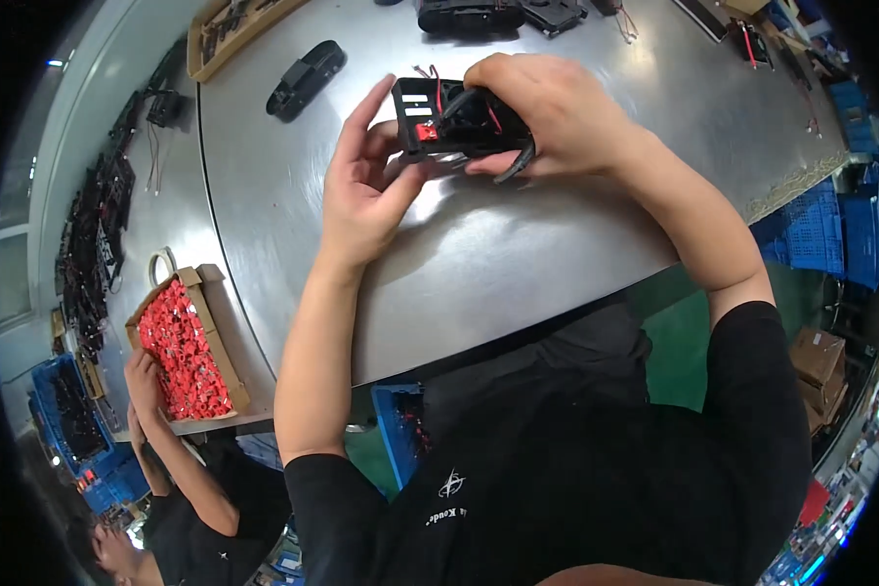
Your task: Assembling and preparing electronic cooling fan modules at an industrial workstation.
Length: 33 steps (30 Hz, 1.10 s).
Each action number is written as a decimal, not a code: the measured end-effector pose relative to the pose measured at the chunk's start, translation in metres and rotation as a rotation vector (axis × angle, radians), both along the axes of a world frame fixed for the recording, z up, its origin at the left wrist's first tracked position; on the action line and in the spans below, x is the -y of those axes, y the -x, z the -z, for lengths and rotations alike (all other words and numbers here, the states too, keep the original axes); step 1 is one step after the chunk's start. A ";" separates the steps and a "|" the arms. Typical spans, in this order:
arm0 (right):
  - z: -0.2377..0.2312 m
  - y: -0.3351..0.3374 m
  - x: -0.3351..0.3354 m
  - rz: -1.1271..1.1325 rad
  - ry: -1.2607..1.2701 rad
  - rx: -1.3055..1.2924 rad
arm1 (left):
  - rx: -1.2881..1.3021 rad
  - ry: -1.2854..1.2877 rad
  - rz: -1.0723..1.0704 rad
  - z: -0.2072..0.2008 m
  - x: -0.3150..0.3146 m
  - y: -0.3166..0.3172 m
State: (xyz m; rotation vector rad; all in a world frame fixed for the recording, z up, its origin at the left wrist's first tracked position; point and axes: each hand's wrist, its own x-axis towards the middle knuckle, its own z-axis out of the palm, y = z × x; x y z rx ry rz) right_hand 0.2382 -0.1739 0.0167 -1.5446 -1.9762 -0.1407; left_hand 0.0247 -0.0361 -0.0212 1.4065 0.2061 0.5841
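1. One black housing (467, 115) is above the steel table (479, 244), long axis running left to right, hollow face toward the viewer.
2. Right hand (562, 112) clasps its right end.
3. Left hand (366, 186) curls around its left end; whether gripping, I cannot tell.

Black short-sleeved top (576, 479), white star-like emblem (450, 483), white lettering (446, 516), bare forearms (317, 361)

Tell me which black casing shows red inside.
The black casing gripped by the right hand; its red piece sits near one corner. Casings lying on the table show none.
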 end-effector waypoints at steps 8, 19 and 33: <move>0.001 0.004 0.002 -0.073 -0.058 -0.061 | -0.017 -0.119 -0.160 0.005 0.011 0.007; 0.002 0.002 0.000 -0.106 -0.037 -0.092 | -0.042 -0.236 -0.132 0.001 0.007 0.010; -0.007 0.001 0.005 -0.088 0.262 0.182 | -0.239 -1.102 -0.170 0.009 0.001 -0.004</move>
